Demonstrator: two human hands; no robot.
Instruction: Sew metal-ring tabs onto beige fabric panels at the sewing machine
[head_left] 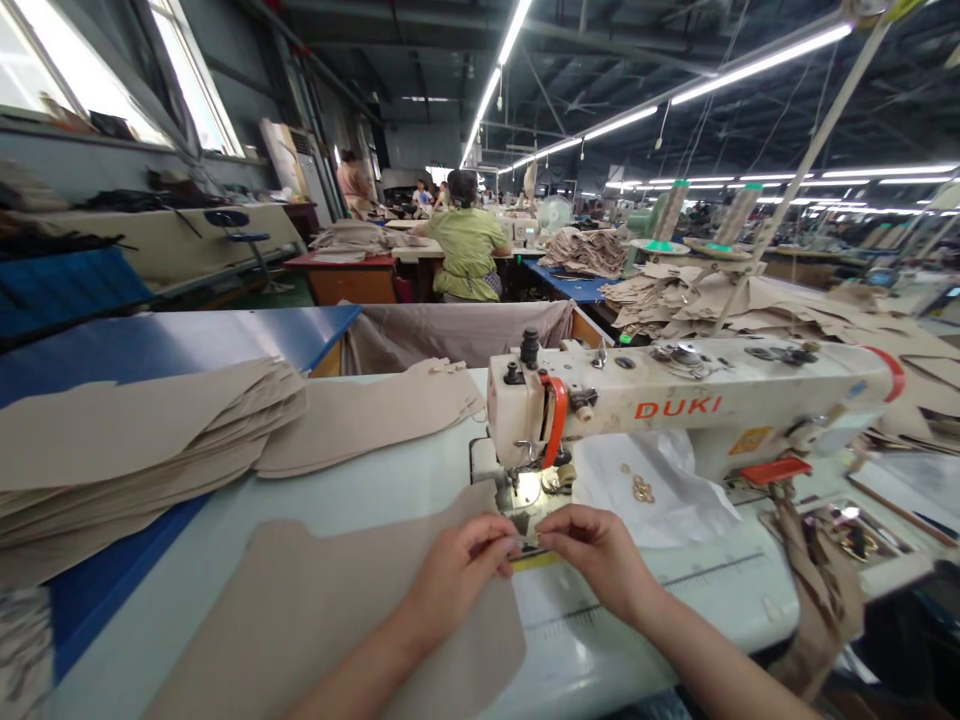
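My left hand (463, 565) is closed in a pinch above the edge of a flat beige fabric panel (330, 590). Whatever its fingertips grip is too small to make out. Facing it, my right hand (596, 555) pinches too, with a tiny gold-coloured bit just showing at the fingertips; its kind is unclear. Both hands are just in front of the lit needle area of a white sewing machine (600, 400). Behind my right hand, several small gold rings (642, 488) lie on a white sheet (675, 500) under the machine arm.
Stacked beige panels (135, 430) lie at the left, beside another panel (367, 415) on the pale sewing table (360, 510). Beige straps (814, 590) hang at the right near a tray of metal parts (855, 530). A person in a green shirt (466, 245) sits ahead.
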